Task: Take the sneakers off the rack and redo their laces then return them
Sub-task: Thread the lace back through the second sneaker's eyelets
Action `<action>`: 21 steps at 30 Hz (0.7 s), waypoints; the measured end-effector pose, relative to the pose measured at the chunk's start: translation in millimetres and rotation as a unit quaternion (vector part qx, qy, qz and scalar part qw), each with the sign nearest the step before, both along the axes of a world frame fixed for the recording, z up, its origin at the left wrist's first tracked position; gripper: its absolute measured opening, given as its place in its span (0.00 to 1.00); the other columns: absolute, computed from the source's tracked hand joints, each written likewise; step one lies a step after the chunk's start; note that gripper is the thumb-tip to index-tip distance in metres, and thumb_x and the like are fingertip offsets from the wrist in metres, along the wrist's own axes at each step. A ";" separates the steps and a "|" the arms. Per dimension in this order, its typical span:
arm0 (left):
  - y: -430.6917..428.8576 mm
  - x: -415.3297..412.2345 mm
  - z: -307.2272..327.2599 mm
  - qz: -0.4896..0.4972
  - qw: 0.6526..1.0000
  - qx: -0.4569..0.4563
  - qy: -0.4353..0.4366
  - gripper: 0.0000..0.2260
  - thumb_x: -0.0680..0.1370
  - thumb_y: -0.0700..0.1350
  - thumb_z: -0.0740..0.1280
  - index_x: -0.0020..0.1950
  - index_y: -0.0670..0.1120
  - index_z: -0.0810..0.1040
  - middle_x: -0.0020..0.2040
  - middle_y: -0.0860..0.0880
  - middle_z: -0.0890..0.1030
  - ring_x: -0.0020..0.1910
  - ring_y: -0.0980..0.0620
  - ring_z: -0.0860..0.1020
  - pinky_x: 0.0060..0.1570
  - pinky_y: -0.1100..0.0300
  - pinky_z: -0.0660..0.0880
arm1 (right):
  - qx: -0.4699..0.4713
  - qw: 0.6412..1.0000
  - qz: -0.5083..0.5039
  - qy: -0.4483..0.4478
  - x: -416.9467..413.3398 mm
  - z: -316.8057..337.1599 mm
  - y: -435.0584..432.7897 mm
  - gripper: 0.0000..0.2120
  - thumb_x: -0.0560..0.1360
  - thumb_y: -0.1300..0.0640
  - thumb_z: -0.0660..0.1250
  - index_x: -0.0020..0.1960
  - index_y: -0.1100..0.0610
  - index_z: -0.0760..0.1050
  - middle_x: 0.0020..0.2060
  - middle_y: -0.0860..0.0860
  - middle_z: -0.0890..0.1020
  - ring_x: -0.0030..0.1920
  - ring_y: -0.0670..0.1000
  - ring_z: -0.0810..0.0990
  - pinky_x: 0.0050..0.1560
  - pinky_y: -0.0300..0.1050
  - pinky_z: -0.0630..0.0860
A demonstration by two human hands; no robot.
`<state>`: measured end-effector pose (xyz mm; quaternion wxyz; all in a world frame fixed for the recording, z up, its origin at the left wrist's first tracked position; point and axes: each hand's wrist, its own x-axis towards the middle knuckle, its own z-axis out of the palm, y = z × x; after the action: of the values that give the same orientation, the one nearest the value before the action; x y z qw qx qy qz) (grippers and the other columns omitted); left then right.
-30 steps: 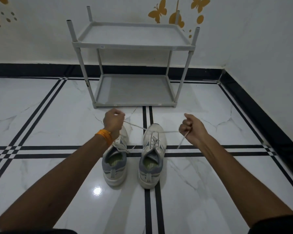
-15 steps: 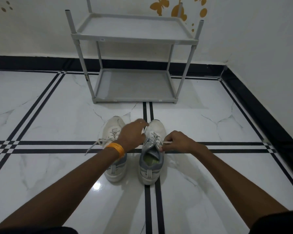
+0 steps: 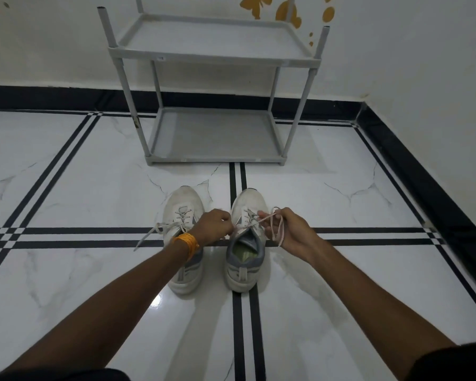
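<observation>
**Loop forming on the right sneaker**

A second ago I had both lace ends pulled wide apart and taut; now my hands have come back in over the right sneaker (image 3: 245, 243), and a loop has appeared at my right hand (image 3: 291, 232). I read that as the first knot being snugged down and the bow begun, so this shoe's lacing is close to finished.

My right hand is closed on the lace (image 3: 275, 226), fingers pinching a loop whose tail hangs down past the knuckles. My left hand (image 3: 215, 226) is curled shut just beside the tongue, pinching the other end of that lace, though the grip itself is mostly hidden.

The left sneaker (image 3: 183, 237) stands just beside its partner on the floor (image 3: 66, 270), its laces trailing loose to the left, not yet tied. The rack (image 3: 212, 55) stands bare beyond them.
</observation>
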<state>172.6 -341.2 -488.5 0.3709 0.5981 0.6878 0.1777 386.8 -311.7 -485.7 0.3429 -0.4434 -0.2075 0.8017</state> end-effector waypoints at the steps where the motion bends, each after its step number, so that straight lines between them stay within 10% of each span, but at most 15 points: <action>1: 1.2 1.8 1.3 0.006 1.000 -0.004 0.013 0.07 0.73 0.43 0.69 0.39 0.40 0.79 0.45 0.41 0.83 0.45 0.42 0.80 0.45 0.52 0.77 | -0.030 0.998 -0.038 0.039 -1.9 -6.3 0.0 0.14 0.77 0.64 0.57 0.34 0.61 0.71 0.41 0.59 0.84 0.40 0.54 0.82 0.31 0.41 0.81; 10: 5.7 4.6 4.4 -0.033 0.990 -0.045 0.130 0.06 0.73 0.42 0.67 0.37 0.42 0.76 0.37 0.43 0.77 0.37 0.46 0.74 0.28 0.63 0.63 | -0.015 0.993 -0.073 -0.090 -15.0 -24.0 0.6 0.15 0.77 0.66 0.50 0.33 0.54 0.58 0.23 0.49 0.62 0.23 0.48 0.63 0.24 0.37 0.59; 21: -16.9 17.2 -9.0 -0.048 0.986 0.037 0.155 0.07 0.73 0.44 0.67 0.44 0.40 0.79 0.45 0.38 0.82 0.47 0.39 0.80 0.40 0.57 0.69 | -0.082 0.986 -0.066 -0.129 -0.8 -11.9 3.3 0.12 0.78 0.60 0.59 0.36 0.60 0.68 0.32 0.56 0.74 0.32 0.53 0.76 0.29 0.41 0.75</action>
<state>189.9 -358.1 -497.6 0.2459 0.6636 0.7007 0.0902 385.9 -308.5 -497.6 0.3280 -0.5824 -0.1534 0.7278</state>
